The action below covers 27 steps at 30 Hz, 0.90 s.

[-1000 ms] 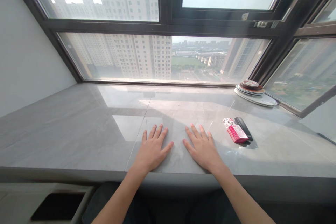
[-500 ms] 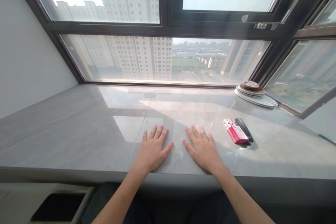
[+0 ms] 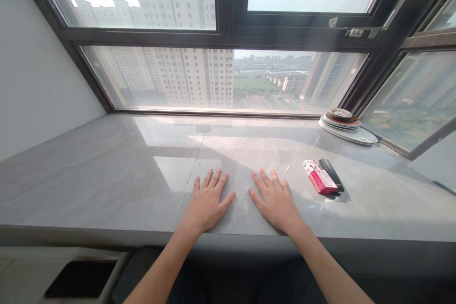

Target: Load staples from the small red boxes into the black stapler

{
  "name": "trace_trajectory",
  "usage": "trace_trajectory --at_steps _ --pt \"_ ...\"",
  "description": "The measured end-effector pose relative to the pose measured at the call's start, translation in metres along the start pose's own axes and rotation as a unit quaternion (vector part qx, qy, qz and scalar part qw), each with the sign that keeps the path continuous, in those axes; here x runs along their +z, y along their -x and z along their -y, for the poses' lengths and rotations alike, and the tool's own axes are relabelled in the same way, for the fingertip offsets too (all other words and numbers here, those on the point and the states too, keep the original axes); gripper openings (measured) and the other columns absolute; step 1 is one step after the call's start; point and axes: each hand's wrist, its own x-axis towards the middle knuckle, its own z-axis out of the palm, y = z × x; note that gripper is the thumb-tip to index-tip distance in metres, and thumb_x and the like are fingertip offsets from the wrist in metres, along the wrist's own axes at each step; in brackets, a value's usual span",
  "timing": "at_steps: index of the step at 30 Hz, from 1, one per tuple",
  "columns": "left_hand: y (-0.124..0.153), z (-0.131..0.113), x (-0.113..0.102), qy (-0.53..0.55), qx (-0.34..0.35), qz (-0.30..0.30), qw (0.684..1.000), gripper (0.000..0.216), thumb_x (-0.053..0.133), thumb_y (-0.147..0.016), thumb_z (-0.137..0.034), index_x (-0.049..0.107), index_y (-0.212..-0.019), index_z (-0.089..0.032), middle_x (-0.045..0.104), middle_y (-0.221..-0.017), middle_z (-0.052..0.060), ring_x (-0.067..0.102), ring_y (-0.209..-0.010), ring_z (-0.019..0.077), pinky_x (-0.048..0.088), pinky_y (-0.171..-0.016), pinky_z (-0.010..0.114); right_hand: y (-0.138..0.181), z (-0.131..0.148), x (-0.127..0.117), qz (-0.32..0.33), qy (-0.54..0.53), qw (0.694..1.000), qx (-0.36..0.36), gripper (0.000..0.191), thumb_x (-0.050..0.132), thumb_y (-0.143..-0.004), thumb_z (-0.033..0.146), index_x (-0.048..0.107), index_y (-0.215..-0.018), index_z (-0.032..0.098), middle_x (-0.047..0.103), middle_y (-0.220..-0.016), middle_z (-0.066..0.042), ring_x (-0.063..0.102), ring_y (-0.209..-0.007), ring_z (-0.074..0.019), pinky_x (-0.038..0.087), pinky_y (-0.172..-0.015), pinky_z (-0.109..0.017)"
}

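Observation:
My left hand [image 3: 206,203] lies palm down on the grey stone windowsill [image 3: 107,185], its fingers spread and holding nothing. Just across from it, my right hand [image 3: 275,202] rests flat in the same way, fingers apart. A gap of bare stone separates the two thumbs. To the right of my right hand lies a pink and white box [image 3: 320,178], which leans against a black stapler-like object [image 3: 332,175]. Neither hand touches these two things.
Several stacked plates [image 3: 340,126] stand in the far right corner by the window frame [image 3: 221,40]. A thin dark object [image 3: 444,188] lies at the right edge. The sill's front edge [image 3: 249,242] runs under my wrists.

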Motion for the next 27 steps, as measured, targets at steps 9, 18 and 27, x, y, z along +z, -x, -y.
trace_trajectory --at_steps 9,18,27 --pt "-0.0004 0.0002 0.0005 0.001 0.001 -0.004 1.000 0.064 0.029 -0.105 -0.066 0.032 -0.162 -0.036 0.023 -0.172 0.001 0.015 -0.160 0.0303 0.016 -0.127 0.060 0.0003 0.0001 -0.0005 -0.003 0.001 1.000 -0.002 0.065 0.028 -0.106 0.062 0.029 -0.165 0.036 0.019 -0.174 -0.001 0.009 -0.159 -0.0369 0.009 -0.124 -0.063" --pt "-0.0004 -0.0003 0.0006 0.001 -0.001 -0.005 1.000 0.065 0.029 -0.104 -0.067 0.032 -0.162 -0.037 0.023 -0.172 0.000 0.015 -0.160 0.0302 0.016 -0.127 0.060 0.0000 -0.0012 0.0026 -0.008 0.003 1.000 -0.003 0.066 0.028 -0.105 0.062 0.030 -0.165 0.036 0.020 -0.174 -0.001 0.009 -0.159 -0.0375 0.009 -0.124 -0.064" --pt "-0.0004 -0.0004 0.0003 0.006 0.002 -0.003 1.000 0.068 0.030 -0.103 -0.069 0.030 -0.163 -0.037 0.020 -0.173 0.001 0.013 -0.161 0.0302 0.014 -0.127 0.061 0.0010 -0.0005 0.0013 -0.011 0.004 1.000 -0.005 0.065 0.028 -0.105 0.062 0.029 -0.165 0.035 0.020 -0.174 -0.001 0.009 -0.159 -0.0373 0.009 -0.124 -0.064"
